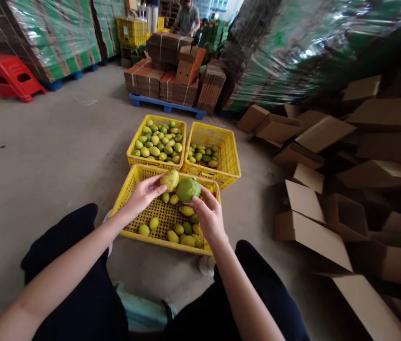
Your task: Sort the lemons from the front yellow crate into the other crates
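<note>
My left hand (147, 193) grips a yellowish lemon (169, 180) with spots on its skin, between thumb and fingers. In my right hand (210, 213) is a larger green lemon (188, 190) with a bumpy surface. Both fruits are held side by side above a yellow plastic crate (126, 199) between my legs. In this crate lie loose lemons (186, 240), mostly toward the right and near edge. My right forearm and hand hide part of its right side.
Behind stand a yellow crate full of lemons (161, 142) and another partly filled crate (229, 147). Cardboard boxes (321, 227) are piled on the right. Flattened cartons (179, 92) rest on a blue pallet (167, 105). A red stool (10, 76) stands left; a person (188, 21) is behind.
</note>
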Available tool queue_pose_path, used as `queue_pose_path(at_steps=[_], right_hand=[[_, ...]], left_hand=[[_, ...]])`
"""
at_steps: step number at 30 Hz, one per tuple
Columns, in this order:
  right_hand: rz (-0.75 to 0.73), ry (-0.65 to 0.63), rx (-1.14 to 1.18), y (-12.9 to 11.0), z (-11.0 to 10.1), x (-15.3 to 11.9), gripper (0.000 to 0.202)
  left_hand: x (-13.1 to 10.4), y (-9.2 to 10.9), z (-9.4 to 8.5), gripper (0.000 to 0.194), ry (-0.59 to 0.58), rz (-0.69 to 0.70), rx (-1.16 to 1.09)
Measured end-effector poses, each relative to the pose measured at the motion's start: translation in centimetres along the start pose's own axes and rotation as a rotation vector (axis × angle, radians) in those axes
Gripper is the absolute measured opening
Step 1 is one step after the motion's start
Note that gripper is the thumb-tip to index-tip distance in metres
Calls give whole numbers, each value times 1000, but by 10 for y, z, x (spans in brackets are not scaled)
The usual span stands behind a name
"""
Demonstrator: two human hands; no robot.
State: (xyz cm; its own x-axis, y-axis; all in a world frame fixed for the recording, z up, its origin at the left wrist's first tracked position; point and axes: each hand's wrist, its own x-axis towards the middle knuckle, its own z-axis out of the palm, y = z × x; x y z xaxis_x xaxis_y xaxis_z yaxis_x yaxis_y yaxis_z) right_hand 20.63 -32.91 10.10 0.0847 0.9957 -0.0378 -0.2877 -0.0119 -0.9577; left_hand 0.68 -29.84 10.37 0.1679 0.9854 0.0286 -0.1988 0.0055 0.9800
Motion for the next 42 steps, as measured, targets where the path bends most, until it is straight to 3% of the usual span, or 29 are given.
queue_pose_path(at_steps=[13, 19, 23, 28, 33, 35, 38, 42], right_hand=[[-9, 47, -5, 3, 3, -2, 42], [-30, -18, -27, 6, 1, 2, 46], [-70, 5, -53, 4, 0, 5, 49], [-169, 30, -117, -2, -2, 4, 57], [-252, 61, -205, -10, -6, 5, 60], [-221, 23, -170, -13, -7, 5, 61], [-140, -46, -49, -14, -6, 4, 60], [12, -71, 114, -2, -6, 4, 61]], left_hand=[[4, -3, -1, 47, -31, -82, 49], [3, -6, 0, 42, -48, -55, 63], [-2, -5, 2, 46, -91, 24, 114], [-5, 2, 3, 46, -43, 187, 362], [-3, -2, -1, 42, 8, 313, 369], [-2, -4, -3, 46, 21, 291, 309], [-2, -4, -4, 51, -50, 138, 133], [-3, -2, -3, 44, -38, -17, -103]])
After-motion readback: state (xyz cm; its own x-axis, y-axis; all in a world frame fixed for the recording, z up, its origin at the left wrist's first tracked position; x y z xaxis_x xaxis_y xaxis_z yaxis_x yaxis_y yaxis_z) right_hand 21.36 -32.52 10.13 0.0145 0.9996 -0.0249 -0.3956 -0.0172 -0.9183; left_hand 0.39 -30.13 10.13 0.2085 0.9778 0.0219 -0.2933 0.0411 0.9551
